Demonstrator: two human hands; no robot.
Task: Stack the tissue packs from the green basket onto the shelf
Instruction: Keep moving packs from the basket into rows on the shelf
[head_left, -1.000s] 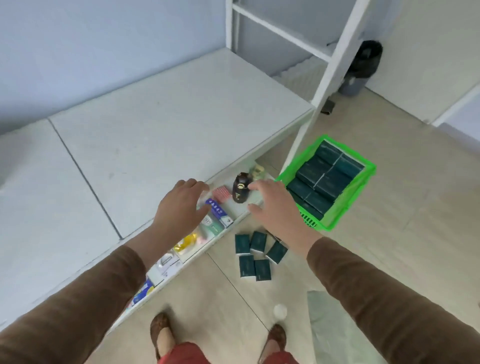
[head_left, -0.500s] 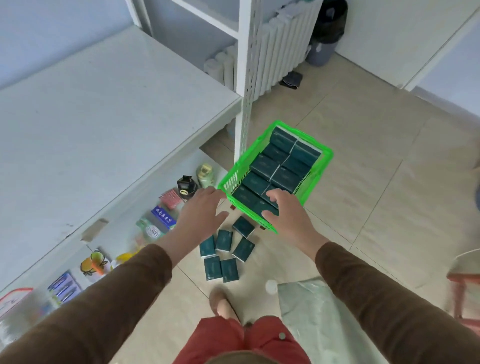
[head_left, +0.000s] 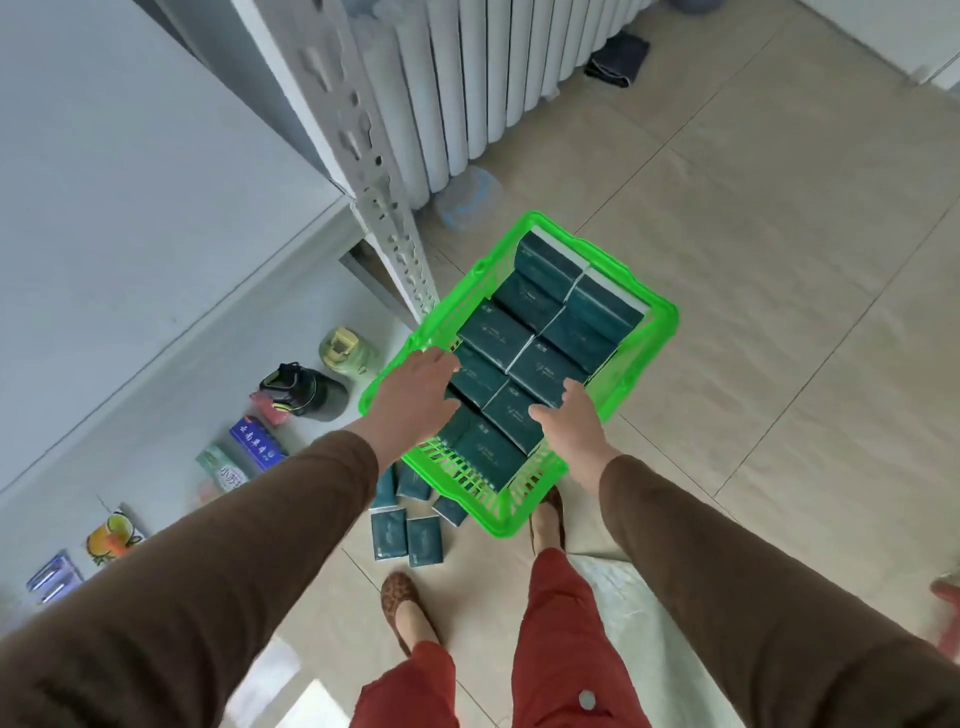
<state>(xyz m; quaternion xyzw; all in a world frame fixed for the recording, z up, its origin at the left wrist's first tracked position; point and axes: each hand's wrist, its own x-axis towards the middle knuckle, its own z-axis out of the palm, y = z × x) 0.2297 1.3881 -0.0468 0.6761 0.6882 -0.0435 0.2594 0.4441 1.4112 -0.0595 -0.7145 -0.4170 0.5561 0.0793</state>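
Dark teal tissue packs (head_left: 540, 338), print too small to read, fill the green basket (head_left: 652, 332) on the floor. Left hand (head_left: 415, 400) and right hand (head_left: 574, 421) hover spread open over the near packs, gripping nothing.

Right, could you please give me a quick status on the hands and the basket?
Left hand and right hand open over green basket. Tissue packs inside, none gripped. Loose packs on floor beside it.
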